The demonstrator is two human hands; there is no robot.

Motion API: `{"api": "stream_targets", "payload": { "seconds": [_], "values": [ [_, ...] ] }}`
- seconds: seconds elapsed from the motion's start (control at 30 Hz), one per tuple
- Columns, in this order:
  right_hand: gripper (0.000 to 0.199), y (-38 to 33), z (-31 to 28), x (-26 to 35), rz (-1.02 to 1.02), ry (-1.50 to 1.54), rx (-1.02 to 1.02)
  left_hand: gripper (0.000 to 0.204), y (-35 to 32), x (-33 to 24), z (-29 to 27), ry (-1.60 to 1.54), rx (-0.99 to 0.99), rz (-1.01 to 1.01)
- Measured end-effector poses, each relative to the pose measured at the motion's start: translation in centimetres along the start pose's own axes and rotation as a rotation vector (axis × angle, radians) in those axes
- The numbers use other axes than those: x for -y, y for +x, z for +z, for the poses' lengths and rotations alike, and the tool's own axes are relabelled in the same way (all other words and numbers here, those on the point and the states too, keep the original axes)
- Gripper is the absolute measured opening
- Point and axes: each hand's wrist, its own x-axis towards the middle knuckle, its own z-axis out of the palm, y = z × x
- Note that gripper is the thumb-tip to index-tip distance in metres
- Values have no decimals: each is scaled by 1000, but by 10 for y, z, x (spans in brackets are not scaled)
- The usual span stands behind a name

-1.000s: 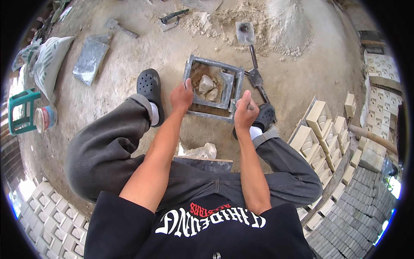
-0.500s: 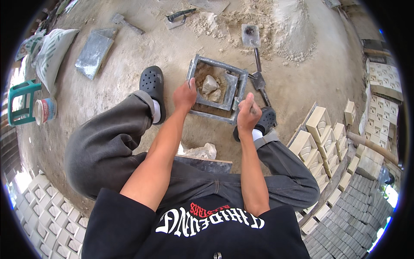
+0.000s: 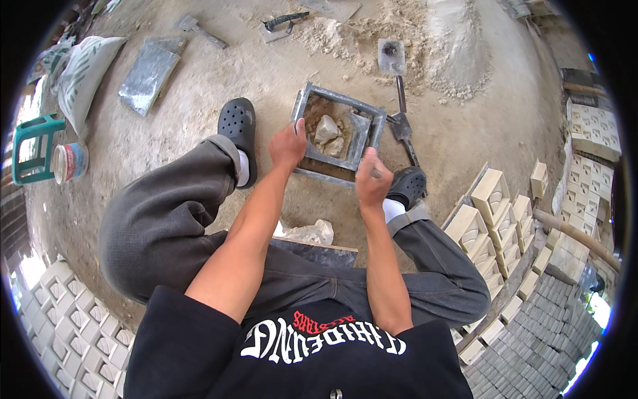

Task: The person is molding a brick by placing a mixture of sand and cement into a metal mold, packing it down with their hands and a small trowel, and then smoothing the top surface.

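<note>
A square grey metal mould frame [image 3: 340,98] lies on the dusty floor between my feet, with a smaller inner frame [image 3: 359,136] inside it. Pale stone lumps [image 3: 325,130] sit within the inner frame. My left hand [image 3: 288,143] is closed round the frame's left side, thumb on top. At the near right corner, my right hand [image 3: 373,178] is a fist with its thumb against the frame. A small grey end shows in that fist; the rest is hidden by the fingers. The fist covers the corner itself.
Beyond the frame lie a small shovel [image 3: 392,58], a trowel [image 3: 278,30], a mallet [image 3: 199,30] and a flat metal plate [image 3: 151,74]. Pale powder [image 3: 458,46] is heaped behind. Cast blocks [image 3: 493,193] stand at right; a green stool [image 3: 36,146] and tub [image 3: 70,163] at left.
My right hand has moved left from beside the frame onto its near right corner. The left hand keeps its grip on the left side. The whole view has shifted slightly.
</note>
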Motion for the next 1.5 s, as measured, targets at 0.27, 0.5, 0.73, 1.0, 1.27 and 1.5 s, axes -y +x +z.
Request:
{"api": "stream_targets", "payload": {
  "seconds": [0.27, 0.5, 0.73, 1.0, 1.27, 1.5],
  "values": [
    [41, -5, 7, -2, -63, -69, 95, 57, 1, -1, -1, -23, 22, -31],
    [49, 3, -12, 5, 130, 97, -39, 55, -2, 0, -5, -26, 42, -23],
    [54, 3, -26, -18, 64, 206, -117, 57, -3, -4, -6, 10, 31, -27],
    [55, 4, -24, -20, 244, 298, -142, 58, -2, -2, 0, 64, 53, -46],
    [53, 6, -33, -22, 291, 517, -166, 59, 0, -3, -4, 109, 43, -51],
    [52, 6, -25, -18, 257, 372, -182, 60, 8, -3, 6, 148, 52, -34]
  ]
}}
